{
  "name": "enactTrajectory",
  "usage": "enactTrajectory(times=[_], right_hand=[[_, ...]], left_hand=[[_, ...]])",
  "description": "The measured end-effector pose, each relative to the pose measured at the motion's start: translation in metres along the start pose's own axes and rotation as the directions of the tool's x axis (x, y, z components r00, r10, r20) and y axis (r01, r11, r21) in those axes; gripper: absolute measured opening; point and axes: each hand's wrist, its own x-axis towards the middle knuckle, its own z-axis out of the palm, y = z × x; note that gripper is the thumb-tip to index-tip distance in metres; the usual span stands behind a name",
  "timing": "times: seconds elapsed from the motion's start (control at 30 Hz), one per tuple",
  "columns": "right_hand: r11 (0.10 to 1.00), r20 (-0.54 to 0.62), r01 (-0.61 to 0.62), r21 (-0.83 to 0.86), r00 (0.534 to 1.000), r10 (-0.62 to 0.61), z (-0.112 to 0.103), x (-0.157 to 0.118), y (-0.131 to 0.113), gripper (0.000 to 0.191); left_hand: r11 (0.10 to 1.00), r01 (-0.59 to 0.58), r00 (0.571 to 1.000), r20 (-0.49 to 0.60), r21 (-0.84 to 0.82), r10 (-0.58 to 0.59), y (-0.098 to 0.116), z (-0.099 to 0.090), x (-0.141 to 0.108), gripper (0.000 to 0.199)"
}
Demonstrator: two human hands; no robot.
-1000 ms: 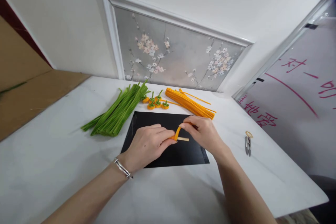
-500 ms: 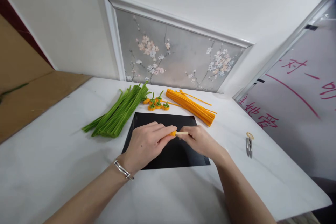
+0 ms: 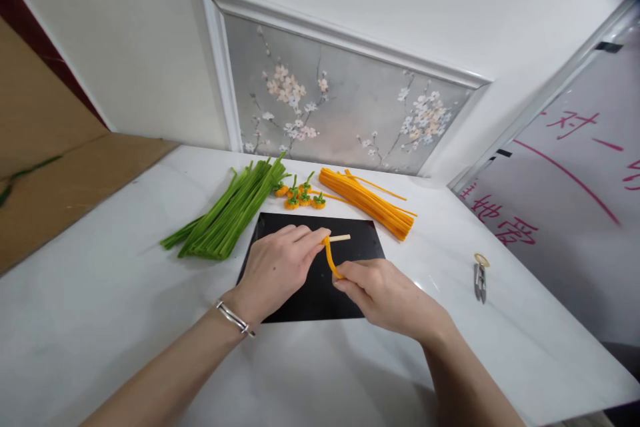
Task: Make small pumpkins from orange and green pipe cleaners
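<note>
Above a black mat (image 3: 320, 303), my left hand (image 3: 283, 267) is closed on a thin pale stick (image 3: 340, 237), whose free end points right. An orange fuzzy stem (image 3: 330, 259) is looped on the stick at my left fingertips and hangs down to the right. Its lower end is pinched by my right hand (image 3: 377, 287). How much of the stem is wound under my left fingers is hidden.
A bundle of green stems (image 3: 227, 220) lies at the back left, an orange bundle (image 3: 367, 203) at the back right. Several small orange pieces with green tops (image 3: 305, 198) sit between them. Small metal snips (image 3: 480, 280) lie at the right.
My right hand has moved down and away from the stick, and a length of orange stem now shows between my hands. My left hand has risen slightly.
</note>
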Motion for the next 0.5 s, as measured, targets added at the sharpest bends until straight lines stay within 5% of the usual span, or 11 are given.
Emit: enactTrajectory(times=[0.27, 0.5], right_hand=[[0.993, -0.162, 0.073, -0.093, 0.983, -0.088, -0.012, -0.004, -0.007, 0.026], [0.996, -0.473, 0.081, -0.046, 0.876, -0.093, -0.019, 0.005, 0.001, 0.019]], left_hand=[[0.998, -0.055, 0.998, 0.027, -0.017, 0.056, -0.004, 0.002, 0.001, 0.025], [0.994, -0.1, 0.995, 0.019, -0.042, 0.1, -0.002, 0.003, -0.001, 0.023]])
